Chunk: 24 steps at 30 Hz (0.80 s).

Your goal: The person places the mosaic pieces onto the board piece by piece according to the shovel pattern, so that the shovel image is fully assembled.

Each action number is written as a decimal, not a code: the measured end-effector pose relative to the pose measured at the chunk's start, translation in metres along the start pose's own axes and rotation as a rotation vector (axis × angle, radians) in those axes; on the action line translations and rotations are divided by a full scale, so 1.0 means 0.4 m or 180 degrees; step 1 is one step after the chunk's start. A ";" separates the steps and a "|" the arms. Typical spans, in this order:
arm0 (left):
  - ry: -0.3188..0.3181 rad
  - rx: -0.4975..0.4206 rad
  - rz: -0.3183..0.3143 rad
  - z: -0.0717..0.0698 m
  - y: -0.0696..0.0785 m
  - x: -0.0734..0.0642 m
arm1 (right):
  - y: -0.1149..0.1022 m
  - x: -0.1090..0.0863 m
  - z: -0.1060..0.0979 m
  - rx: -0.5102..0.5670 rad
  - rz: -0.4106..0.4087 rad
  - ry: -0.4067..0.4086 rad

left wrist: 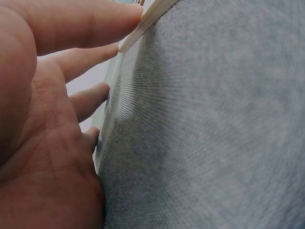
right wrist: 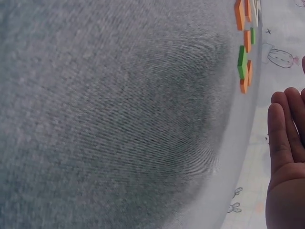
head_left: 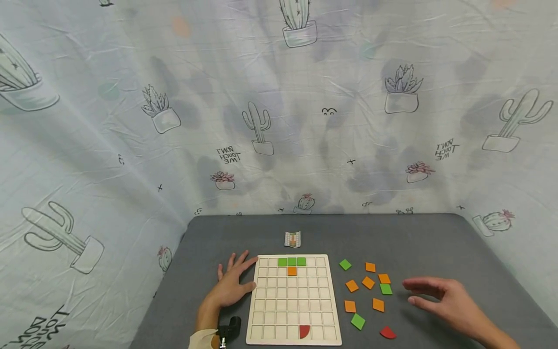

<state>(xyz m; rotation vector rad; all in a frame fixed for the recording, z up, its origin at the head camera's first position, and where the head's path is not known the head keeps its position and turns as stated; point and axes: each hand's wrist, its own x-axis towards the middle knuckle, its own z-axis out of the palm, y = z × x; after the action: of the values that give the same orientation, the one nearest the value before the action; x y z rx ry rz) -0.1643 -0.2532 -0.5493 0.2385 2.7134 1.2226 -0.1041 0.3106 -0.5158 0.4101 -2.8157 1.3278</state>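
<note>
Midway between the left and right edges of the bench (head_left: 235,232): one pale gridded board (head_left: 292,305), bearing three green tiles (head_left: 292,261) in its far row, one orange tile (head_left: 292,271) beneath the middle one, one red quarter-round (head_left: 304,331) in its near row. Toward the bench's far edge: one small printed card (head_left: 292,239). Right of the board: six loose orange squares (head_left: 368,282), three loose green squares (head_left: 358,321), one loose red piece (head_left: 388,332). My left hand (head_left: 231,287): fingers spread, thumb at the board's left edge, grasping nothing. My right hand (head_left: 453,301), toward the bench's right edge: relaxed, holding nothing, near the loose pieces. Handling, as I judge it: thin stock, best pinched by opposite sides; square each piece to its cell before release; light left-hand pressure against the board sliding.
</note>
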 end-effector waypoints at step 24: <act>-0.0037 -0.0014 0.0047 -0.006 0.005 -0.004 | 0.054 0.068 0.045 0.0054 -0.0257 -0.0423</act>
<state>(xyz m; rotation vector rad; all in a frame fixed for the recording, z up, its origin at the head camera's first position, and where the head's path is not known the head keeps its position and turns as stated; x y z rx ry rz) -0.1631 -0.2541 -0.5461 0.2649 2.7036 1.2272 -0.1336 0.3037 -0.5409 0.6279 -2.8592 1.3582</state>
